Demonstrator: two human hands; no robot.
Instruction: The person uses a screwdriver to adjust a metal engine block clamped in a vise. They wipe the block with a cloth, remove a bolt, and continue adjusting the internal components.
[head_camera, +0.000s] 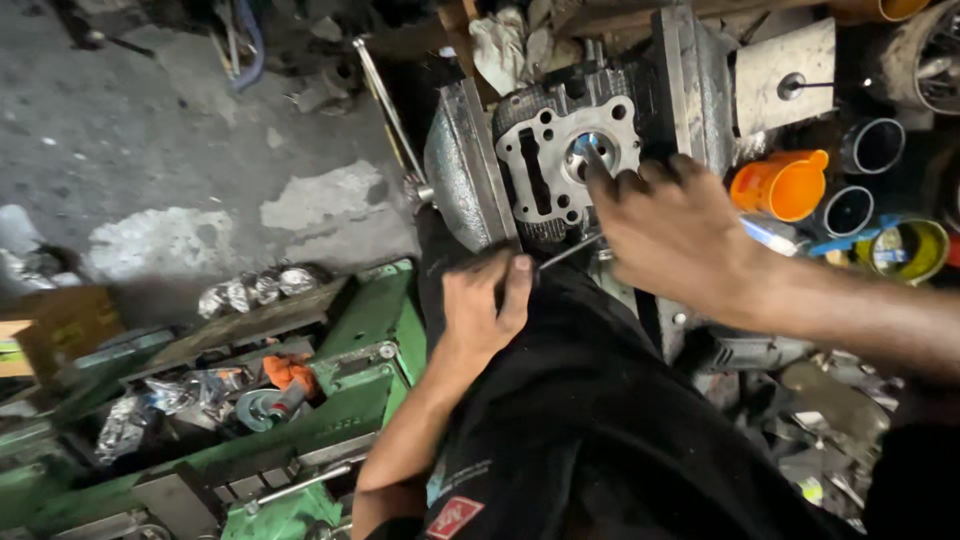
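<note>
Grey cast metal fills the middle of the view: a cylinder head (560, 160) sits clamped between the two jaws of a bench vise (462, 170), its flat gasket face turned up toward the camera, with the round bore opening near the upper right of that face. The right hand (675, 235) lies spread over the right edge of the head, fingers (603, 180) stretched out and unclenched, the tips touching the rim of the bore. The left hand (482, 305) is closed around the near end of a thin metal rod (570, 250) just below the head; whether the rod is a tool or a part of the vise cannot be told.

Judging from this, the work is a check or cleaning of the bore and face. To do it well, the right fingertips should feel slowly around the rim with light pressure, keeping clear of sharp fin edges. The left hand should hold the rod steady and avoid dragging it across the machined face, since scratches there would spoil the seal. An orange jug (785, 183) stands near on the right.
</note>
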